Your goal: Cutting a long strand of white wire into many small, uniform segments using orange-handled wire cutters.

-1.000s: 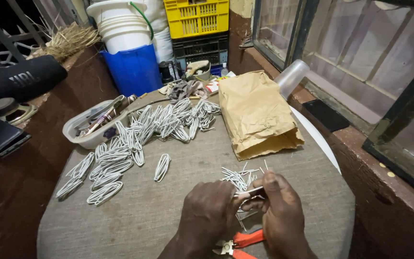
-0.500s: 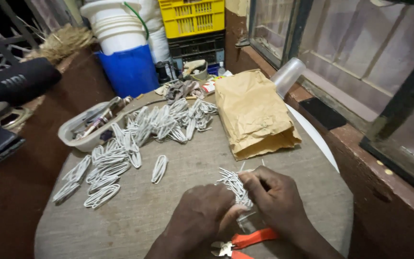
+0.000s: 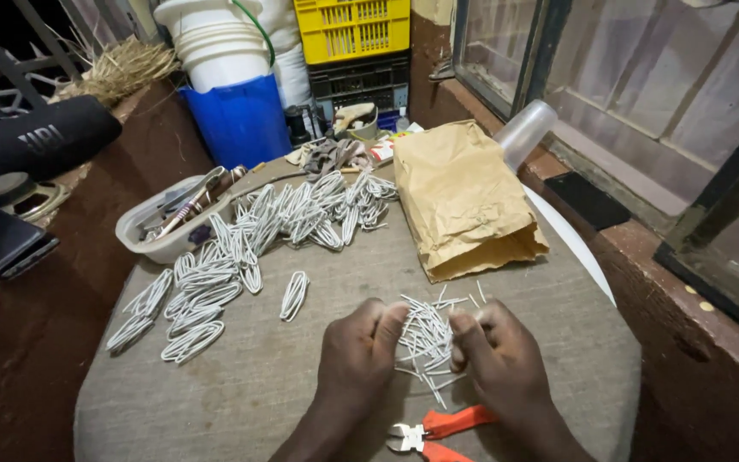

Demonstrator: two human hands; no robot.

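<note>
A loose heap of short white wire pieces [image 3: 425, 335] lies on the grey cloth-covered round table [image 3: 301, 385]. My left hand [image 3: 357, 351] and my right hand [image 3: 493, 351] flank the heap, fingers curled, thumbs and fingertips pressing into it from both sides. Orange-handled cutting pliers [image 3: 438, 428] lie on the cloth just below my hands, untouched. Several white wire coils [image 3: 292, 295] are spread across the table's left and far side.
A brown paper bag [image 3: 464, 201] lies at the far right. A clear plastic tray of tools [image 3: 168, 222] sits at the left edge. Behind stand a blue bucket [image 3: 241, 120], white buckets, yellow and black crates [image 3: 357, 34], a black speaker [image 3: 36, 137] and a clear plastic cup [image 3: 523, 133].
My hands were lifted over the wire pieces, working a piece between the fingers; now both have come down onto the cloth and close on the heap from either side.
</note>
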